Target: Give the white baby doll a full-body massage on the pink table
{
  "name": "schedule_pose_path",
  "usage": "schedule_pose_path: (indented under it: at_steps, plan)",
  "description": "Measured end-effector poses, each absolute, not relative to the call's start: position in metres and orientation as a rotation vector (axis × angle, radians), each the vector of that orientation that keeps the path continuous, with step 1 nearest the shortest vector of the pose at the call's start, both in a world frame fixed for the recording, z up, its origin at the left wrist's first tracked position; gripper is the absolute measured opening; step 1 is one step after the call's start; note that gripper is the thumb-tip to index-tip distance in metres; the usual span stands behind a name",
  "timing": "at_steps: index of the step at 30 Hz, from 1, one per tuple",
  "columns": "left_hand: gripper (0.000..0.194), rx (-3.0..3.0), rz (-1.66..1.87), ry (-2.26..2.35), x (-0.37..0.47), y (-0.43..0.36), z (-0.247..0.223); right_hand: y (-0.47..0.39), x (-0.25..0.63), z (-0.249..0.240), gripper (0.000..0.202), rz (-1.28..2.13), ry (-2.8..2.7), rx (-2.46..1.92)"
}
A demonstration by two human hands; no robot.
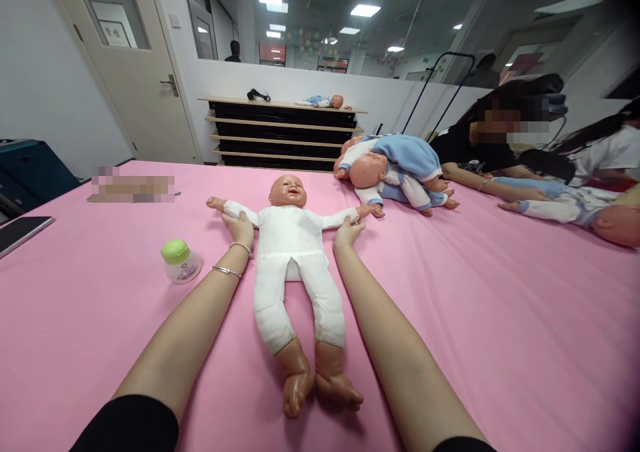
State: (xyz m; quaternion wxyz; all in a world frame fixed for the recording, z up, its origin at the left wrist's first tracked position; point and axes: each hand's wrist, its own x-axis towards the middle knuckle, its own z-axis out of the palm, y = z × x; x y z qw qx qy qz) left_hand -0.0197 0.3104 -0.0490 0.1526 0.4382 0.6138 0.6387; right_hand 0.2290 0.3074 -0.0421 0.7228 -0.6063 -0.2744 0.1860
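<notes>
A wide bench (475,319) draped in pink cloth fills a bright, glass-walled room, with a dark shelf unit (285,132) against the far wall. A baby doll (293,239) lies face up in the middle of the bench, head away from the camera, legs straight and feet together near the front edge. Both its arms are already spread flat out to the sides: the left hand (239,227) is closed over the doll's arm on that side, and the right hand (349,231) pinches the other arm near the wrist. The stretch looks fully out, I judge; bringing the arms back in remains. The doll has a soft white cloth body and hard, glossy tan head, hands and feet. A small green-capped bottle (180,261) stands near the left forearm. Other dolls (395,169) lie heaped beyond, by another person's arms.
</notes>
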Motion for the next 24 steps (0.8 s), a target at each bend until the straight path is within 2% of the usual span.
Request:
schedule_pose_path:
  at_steps: [3, 8, 17, 20, 24]
  plan:
    - [0.066, 1.051, 1.836, 1.781, -0.018, 0.307, -0.045, 0.307, 0.229, -0.041, 0.04, 0.392, -0.613, -1.309]
    - [0.065, 1.178, 1.909, 1.691, -0.009, 0.293, -0.032, 0.305, 0.222, -0.037, 0.042, 0.35, -0.782, -1.106]
    - [0.066, 1.15, 1.907, 1.67, -0.01, 0.293, -0.032, 0.306, 0.23, -0.038, 0.051, 0.302, -0.757, -1.136]
    - [0.066, 1.255, 1.931, 1.666, -0.009, 0.292, -0.03, 0.301, 0.225, -0.035, 0.051, 0.245, -0.914, -1.095]
    - [0.062, 1.502, 1.841, 1.669, -0.007, 0.289, -0.029, 0.292, 0.213, -0.029, 0.041, 0.133, -1.318, -1.039]
